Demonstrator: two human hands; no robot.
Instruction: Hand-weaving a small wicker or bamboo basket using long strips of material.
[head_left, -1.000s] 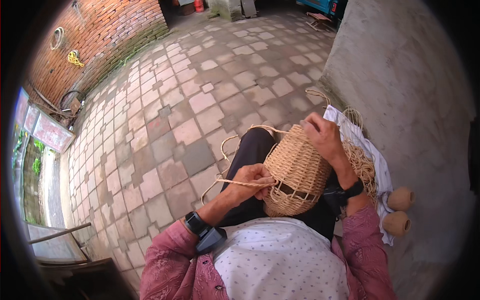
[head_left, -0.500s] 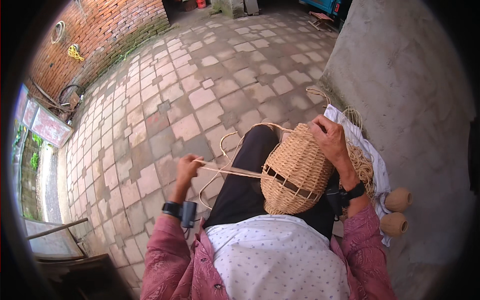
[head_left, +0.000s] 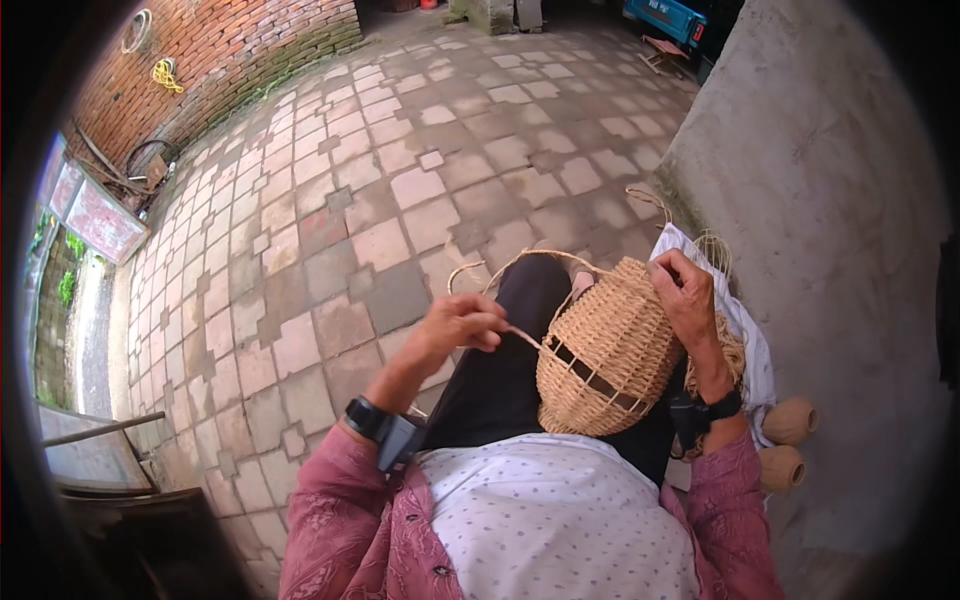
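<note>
Seen from above, down over a seated person's lap. Rounded woven basket (head_left: 607,345) of pale straw-coloured cane resting on dark-trousered thighs, tipped on its side, one dark band running round the lower body. Left hand (head_left: 458,325) raised just left of the basket, fingers (head_left: 488,322) pinched shut on a thin cane strand (head_left: 522,337) drawn taut from the weave. Right hand (head_left: 686,296) laid over the basket's upper right side, fingers curled against the wickerwork, steadying it. Loose cane loops (head_left: 520,262) arched above the basket's far end, unwoven. Judged from this: body of the basket largely woven and closed, with the free strand and loose loops still to be worked in, so finishing appeared to remain. Dark wristwatch (head_left: 363,415) on the left wrist, another dark band on the right. White cloth (head_left: 745,335) with a bundle of raw fibre beside the right thigh. Two small round clay pots (head_left: 790,440) near the right elbow, lying against a grey concrete wall (head_left: 830,200). Paved courtyard floor (head_left: 330,240) of square tiles spread ahead, red brick wall (head_left: 230,50) beyond at upper left.
</note>
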